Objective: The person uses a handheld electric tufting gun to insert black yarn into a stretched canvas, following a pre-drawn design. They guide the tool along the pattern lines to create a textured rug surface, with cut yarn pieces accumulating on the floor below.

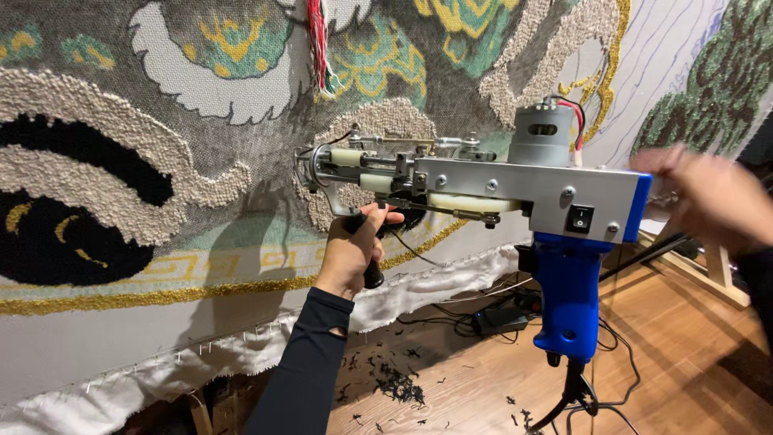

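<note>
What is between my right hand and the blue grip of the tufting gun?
Nothing solid: in the head view the blurred right hand sits apart from the blue grip, with only wooden floor and a wooden frame leg behind the gap.

Left hand [351, 250] grips tufting gun [515, 193] front handle; right hand [708, 197] blurred

Stretched tufting cloth [161, 161] walls off upper left and centre; tufting gun [499, 189] bars mid-frame, its blue grip [568, 298] hanging lower right. Open room below, over wood floor [483, 387]; tangled cables [475, 322] and yarn scraps [398, 387] lie there
</note>
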